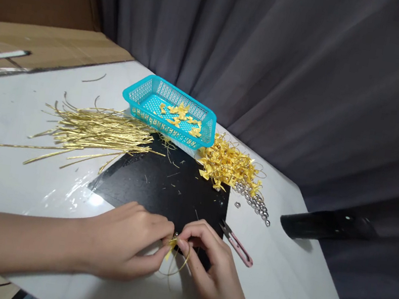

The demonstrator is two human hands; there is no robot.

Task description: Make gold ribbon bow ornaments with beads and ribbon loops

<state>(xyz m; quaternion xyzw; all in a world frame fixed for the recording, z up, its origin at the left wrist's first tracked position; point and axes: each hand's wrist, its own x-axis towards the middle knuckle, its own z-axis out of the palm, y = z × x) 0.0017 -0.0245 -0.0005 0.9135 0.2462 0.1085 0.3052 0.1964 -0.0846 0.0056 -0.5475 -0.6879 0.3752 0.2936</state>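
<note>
My left hand (137, 240), reaching in from the left, pinches a small yellow ribbon bow (169, 253) between thumb and forefinger. Close against it, the fingertips of my right hand (209, 256) are closed on a thin gold cord (184, 265), which curves in a loop below them. A tiny silver bead (176, 235) shows between the two hands; fingers partly hide how it sits on the cord. Both hands are over the near edge of a black mat (164, 184). Pink-handled thread snips (239, 248) lie just right of my right hand.
Behind the mat stands a blue plastic basket (207, 133) with several yellow bows. Cut gold cords (105, 130) lie in a bundle at left. Finished-looking corded bows (229, 164) and silver beads (260, 208) are heaped at right, near a black cylindrical object (308, 224). A grey curtain (273, 55) hangs behind.
</note>
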